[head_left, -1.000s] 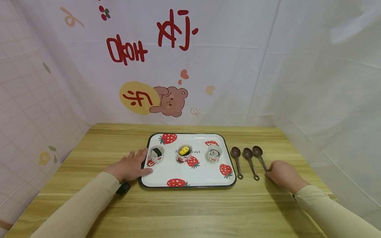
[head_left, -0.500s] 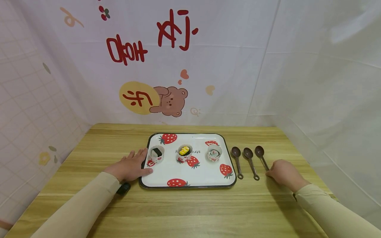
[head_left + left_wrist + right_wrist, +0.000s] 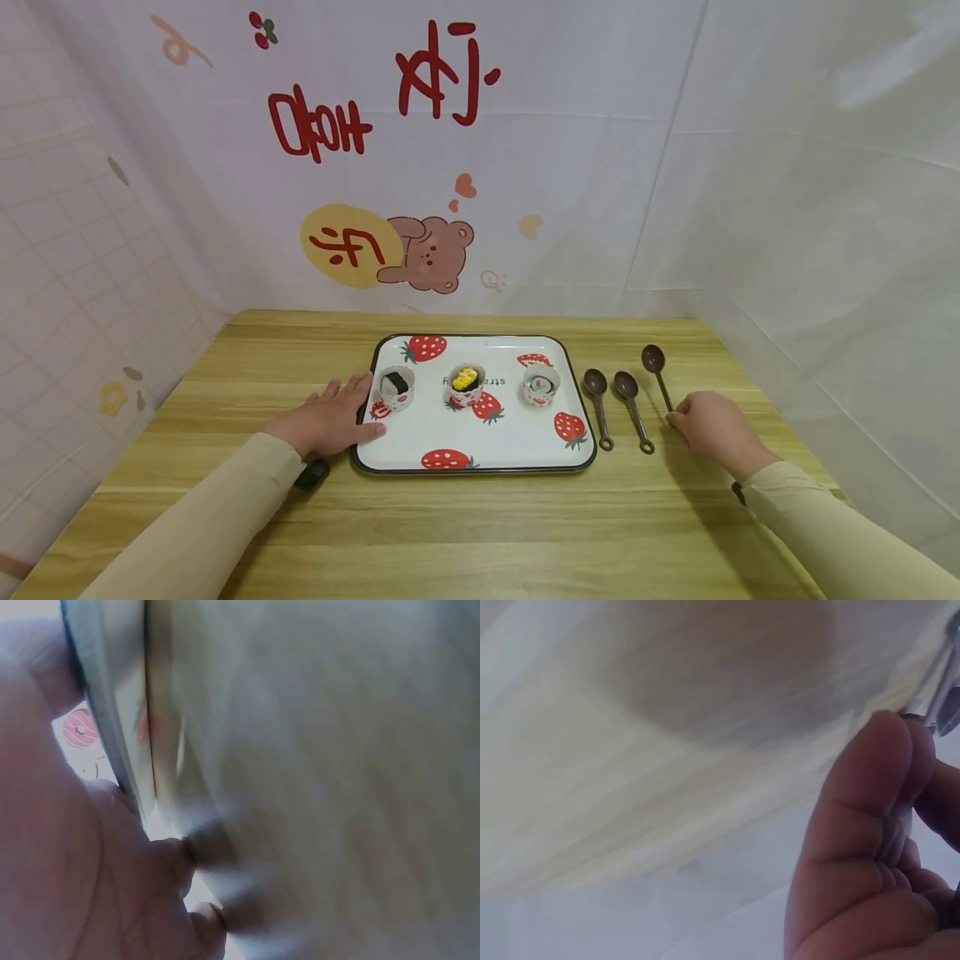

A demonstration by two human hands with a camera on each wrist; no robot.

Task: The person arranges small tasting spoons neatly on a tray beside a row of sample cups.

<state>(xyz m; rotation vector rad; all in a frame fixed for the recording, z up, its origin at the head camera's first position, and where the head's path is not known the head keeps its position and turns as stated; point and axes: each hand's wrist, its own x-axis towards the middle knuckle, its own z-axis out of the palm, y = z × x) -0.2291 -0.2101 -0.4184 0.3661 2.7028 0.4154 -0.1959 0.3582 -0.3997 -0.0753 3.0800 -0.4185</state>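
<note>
With the tray (image 3: 510, 442) as dial centre and 12 away from the person, a broad stretch of counter (image 3: 480, 533) lies open at 6, between left sleeve (image 3: 202, 517) and right sleeve (image 3: 840, 529). The left hand (image 3: 326, 418) blocks 9. At 3, two spoons (image 3: 595, 382) leave narrow slots beside the rim; farther out, the right hand (image 3: 717, 431) and the pinched spoon (image 3: 653, 359) bar passage. At 12, a thin strip precedes the hanging cloth (image 3: 585, 275). Three cups (image 3: 540, 401) obstruct the tray's far half, gaps between.

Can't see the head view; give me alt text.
Right hand pinches the rightmost of three brown spoons by its handle at a wooden table. Left hand rests at the left edge of a strawberry-print tray holding three food cups.
</note>
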